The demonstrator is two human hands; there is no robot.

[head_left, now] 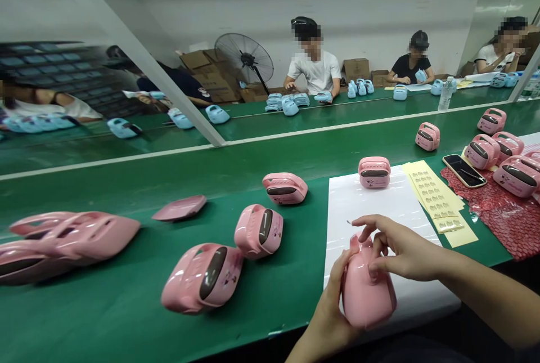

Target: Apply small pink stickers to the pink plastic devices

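Note:
In my left hand is a glossy pink handled plastic case, tilted with its plain side toward me and its handle pointing away. The fingers of that hand wrap round its left side and underside. My right hand is over the case, its thumb and curled fingers against it near the handle. The right index finger reaches out past the handle, and a tiny sliver shows at its tip, too small to name. A white paper sheet lies beneath, with another pink case upright at its far edge.
Yellow sticker sheets and a phone lie to the right, beside red bubble wrap and several pink cases. More pink cases and shells stand left on the green table. Co-workers sit beyond the divider with blue cases.

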